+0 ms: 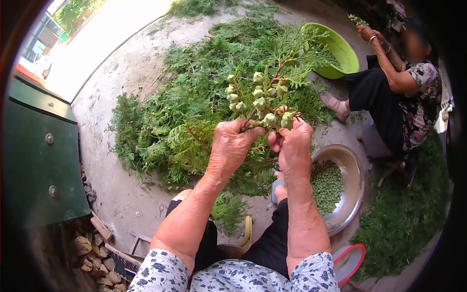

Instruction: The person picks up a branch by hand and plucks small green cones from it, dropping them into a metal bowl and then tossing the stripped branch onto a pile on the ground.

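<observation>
A leafy green branch (282,68) with several pale green cones (259,103) is held up in front of my body. My left hand (233,141) is closed round its stem, just left of the cones. Beside it, my right hand (294,141) has its fingers pinched at the lower right cones (287,119); the fingertips partly cover what they grip. Below and right of my right hand, a metal bowl (357,170) holds many small green cones (327,187).
A wide heap of cut green branches (185,107) lies on the concrete floor. At the right sits another person (413,87) holding a sprig, beside a lime-green basin (340,48). A red-rimmed container (350,260), dark green panel (44,155) and firewood (99,258) are nearby.
</observation>
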`<state>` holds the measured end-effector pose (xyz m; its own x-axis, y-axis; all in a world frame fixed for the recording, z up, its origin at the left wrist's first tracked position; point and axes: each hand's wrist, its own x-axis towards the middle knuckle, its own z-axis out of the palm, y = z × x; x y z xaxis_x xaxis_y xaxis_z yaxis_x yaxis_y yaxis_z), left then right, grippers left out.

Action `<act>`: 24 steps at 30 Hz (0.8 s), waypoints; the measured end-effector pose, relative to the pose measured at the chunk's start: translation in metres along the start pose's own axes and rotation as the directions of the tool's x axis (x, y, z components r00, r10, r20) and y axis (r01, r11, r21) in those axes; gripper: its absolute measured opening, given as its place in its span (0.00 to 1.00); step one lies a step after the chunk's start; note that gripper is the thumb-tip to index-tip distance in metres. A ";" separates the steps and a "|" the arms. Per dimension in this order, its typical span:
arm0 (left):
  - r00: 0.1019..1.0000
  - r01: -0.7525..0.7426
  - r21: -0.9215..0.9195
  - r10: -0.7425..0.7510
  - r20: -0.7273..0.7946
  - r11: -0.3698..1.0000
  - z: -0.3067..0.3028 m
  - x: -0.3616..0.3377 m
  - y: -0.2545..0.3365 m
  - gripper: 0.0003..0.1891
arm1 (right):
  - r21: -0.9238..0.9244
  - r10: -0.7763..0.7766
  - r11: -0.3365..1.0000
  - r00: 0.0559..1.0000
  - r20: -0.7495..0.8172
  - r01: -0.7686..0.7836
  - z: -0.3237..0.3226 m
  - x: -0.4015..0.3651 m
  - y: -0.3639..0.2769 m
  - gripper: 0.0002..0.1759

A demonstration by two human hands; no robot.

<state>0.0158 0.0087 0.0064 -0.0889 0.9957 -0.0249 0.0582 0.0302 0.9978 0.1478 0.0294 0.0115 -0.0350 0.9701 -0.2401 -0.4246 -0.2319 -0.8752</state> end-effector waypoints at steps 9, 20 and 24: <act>0.999 0.038 -0.122 -0.040 -0.009 0.992 -0.001 0.000 0.000 0.07 | 0.046 0.054 0.997 0.989 0.134 -0.061 -0.009 0.009 -0.011 0.08; 0.994 -0.096 0.243 0.105 -0.026 0.965 -0.006 0.003 -0.013 0.04 | -0.526 -0.086 0.841 0.991 0.105 0.128 0.004 -0.004 -0.009 0.08; 0.991 -0.117 0.156 0.126 -0.052 0.981 -0.002 0.003 -0.012 0.04 | -0.658 -0.393 0.646 0.907 0.150 0.388 0.002 -0.002 0.012 0.06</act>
<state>0.0128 0.0111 -0.0057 -0.1322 0.9857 0.1044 0.2223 -0.0731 0.9722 0.1410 0.0251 0.0027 -0.0003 0.9820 0.1889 0.3073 0.1799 -0.9345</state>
